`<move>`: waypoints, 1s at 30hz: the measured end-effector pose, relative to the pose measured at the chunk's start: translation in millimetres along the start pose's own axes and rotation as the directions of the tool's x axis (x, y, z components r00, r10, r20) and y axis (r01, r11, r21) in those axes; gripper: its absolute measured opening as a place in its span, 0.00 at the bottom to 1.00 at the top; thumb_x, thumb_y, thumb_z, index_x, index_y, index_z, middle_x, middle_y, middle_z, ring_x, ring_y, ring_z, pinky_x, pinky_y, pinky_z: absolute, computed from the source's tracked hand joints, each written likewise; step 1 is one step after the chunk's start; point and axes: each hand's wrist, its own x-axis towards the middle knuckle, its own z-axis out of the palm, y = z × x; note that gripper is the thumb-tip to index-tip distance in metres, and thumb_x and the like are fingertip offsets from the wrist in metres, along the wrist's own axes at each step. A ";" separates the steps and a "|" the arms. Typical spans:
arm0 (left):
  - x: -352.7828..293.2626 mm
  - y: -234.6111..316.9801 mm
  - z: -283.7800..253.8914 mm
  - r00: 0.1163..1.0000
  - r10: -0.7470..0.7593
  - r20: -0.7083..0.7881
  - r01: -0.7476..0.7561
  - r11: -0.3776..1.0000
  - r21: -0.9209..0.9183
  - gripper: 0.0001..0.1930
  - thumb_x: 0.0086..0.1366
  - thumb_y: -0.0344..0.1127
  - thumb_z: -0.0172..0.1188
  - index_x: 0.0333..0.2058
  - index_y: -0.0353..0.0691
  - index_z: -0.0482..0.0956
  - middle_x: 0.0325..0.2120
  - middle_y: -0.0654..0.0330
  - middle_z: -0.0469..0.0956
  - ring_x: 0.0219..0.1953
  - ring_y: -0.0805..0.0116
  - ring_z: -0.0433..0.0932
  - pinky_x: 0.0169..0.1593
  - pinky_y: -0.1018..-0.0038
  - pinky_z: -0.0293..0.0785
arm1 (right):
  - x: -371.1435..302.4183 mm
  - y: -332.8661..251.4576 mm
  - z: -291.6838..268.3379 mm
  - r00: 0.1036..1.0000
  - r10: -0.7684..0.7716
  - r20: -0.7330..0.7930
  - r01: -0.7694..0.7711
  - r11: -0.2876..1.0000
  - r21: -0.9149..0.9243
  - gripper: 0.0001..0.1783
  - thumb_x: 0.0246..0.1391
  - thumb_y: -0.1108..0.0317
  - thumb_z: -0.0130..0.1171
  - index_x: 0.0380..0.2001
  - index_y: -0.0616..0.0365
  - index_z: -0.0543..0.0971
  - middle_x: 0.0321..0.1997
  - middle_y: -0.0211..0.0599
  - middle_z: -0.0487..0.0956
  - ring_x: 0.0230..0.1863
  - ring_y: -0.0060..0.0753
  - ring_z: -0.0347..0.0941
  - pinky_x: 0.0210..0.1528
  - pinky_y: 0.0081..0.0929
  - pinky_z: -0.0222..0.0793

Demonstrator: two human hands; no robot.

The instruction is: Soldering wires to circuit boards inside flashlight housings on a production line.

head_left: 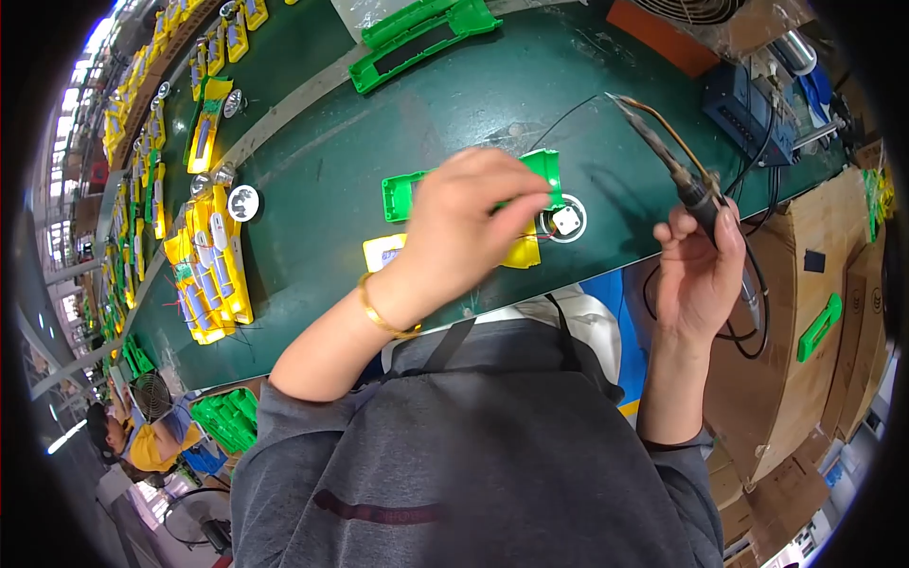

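Observation:
My left hand is over the work at the table's near edge, its fingers curled in and the thumb alongside them. Whatever those fingers hold, if anything, is hidden. Beneath it lies a green plastic housing, and nearer me a yellow housing, both partly covered by the hand. A round lamp head with a white rim sits just right of them. A soldering iron is gripped in my right hand, raised at the table's right edge. Its tip points up and to the left, and a thin brown tube runs along it.
Yellow housings with cells are grouped at the left, near a loose round lamp. Green shells lie at the far side. A blue soldering station stands at the right, with cardboard boxes below. Another person is far left.

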 end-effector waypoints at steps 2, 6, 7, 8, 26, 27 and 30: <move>-9.9 -1.7 -17.9 0.985 -0.115 -0.130 0.101 0.989 -0.107 0.04 0.55 0.24 0.62 0.31 0.34 0.82 0.29 0.59 0.79 0.34 0.70 0.77 0.39 0.77 0.71 | 8.2 10.1 6.1 1.000 0.013 0.012 -0.013 1.000 -0.026 0.12 0.58 0.63 0.51 0.40 0.60 0.72 0.31 0.34 0.75 0.33 0.25 0.71 0.37 0.28 0.74; -42.8 -28.2 -31.9 0.919 -0.238 -0.314 0.240 0.970 -0.033 0.07 0.54 0.25 0.64 0.33 0.36 0.82 0.27 0.60 0.79 0.31 0.69 0.76 0.38 0.75 0.71 | 27.5 33.4 32.6 0.990 0.087 0.114 -0.073 0.989 -0.127 0.10 0.58 0.66 0.50 0.37 0.62 0.72 0.30 0.34 0.75 0.33 0.23 0.72 0.43 0.30 0.74; -48.2 -32.9 -29.5 0.874 -0.345 -0.342 0.327 0.938 -0.111 0.07 0.54 0.25 0.64 0.34 0.36 0.82 0.27 0.60 0.79 0.31 0.71 0.75 0.37 0.77 0.70 | 32.9 38.1 38.6 0.986 0.098 0.135 -0.074 0.982 -0.173 0.09 0.58 0.67 0.50 0.37 0.62 0.72 0.31 0.34 0.76 0.33 0.23 0.72 0.44 0.31 0.74; -51.2 -34.9 -28.7 0.817 -0.449 -0.361 0.406 0.893 -0.193 0.07 0.55 0.25 0.64 0.34 0.35 0.81 0.26 0.60 0.78 0.31 0.73 0.74 0.37 0.78 0.70 | 38.4 43.5 40.9 0.975 0.109 0.195 -0.066 0.974 -0.219 0.09 0.58 0.67 0.50 0.36 0.62 0.72 0.31 0.34 0.76 0.33 0.22 0.73 0.47 0.32 0.72; -38.1 -29.4 -55.5 0.887 -0.447 0.113 0.392 0.860 0.328 0.03 0.51 0.30 0.58 0.22 0.40 0.80 0.21 0.57 0.75 0.29 0.56 0.76 0.38 0.64 0.66 | 32.5 29.9 39.1 0.880 0.380 0.287 -0.188 0.831 -0.523 0.06 0.49 0.74 0.59 0.30 0.62 0.73 0.25 0.32 0.76 0.27 0.19 0.74 0.31 0.15 0.69; -35.7 -29.1 -54.9 0.886 -0.450 0.112 0.394 0.858 0.329 0.03 0.51 0.30 0.58 0.22 0.40 0.80 0.21 0.57 0.75 0.29 0.56 0.76 0.38 0.64 0.66 | 32.2 29.9 40.7 0.878 0.381 0.288 -0.190 0.831 -0.523 0.06 0.49 0.74 0.59 0.30 0.62 0.73 0.25 0.32 0.76 0.27 0.19 0.74 0.31 0.15 0.69; -32.8 -28.9 -53.8 0.867 -0.475 0.149 0.384 0.830 0.405 0.04 0.51 0.31 0.58 0.21 0.41 0.80 0.21 0.58 0.75 0.29 0.57 0.76 0.39 0.64 0.64 | 31.4 31.7 46.0 0.876 0.383 0.292 -0.138 0.781 -0.610 0.06 0.44 0.80 0.60 0.27 0.61 0.74 0.22 0.29 0.76 0.24 0.15 0.71 0.25 0.15 0.65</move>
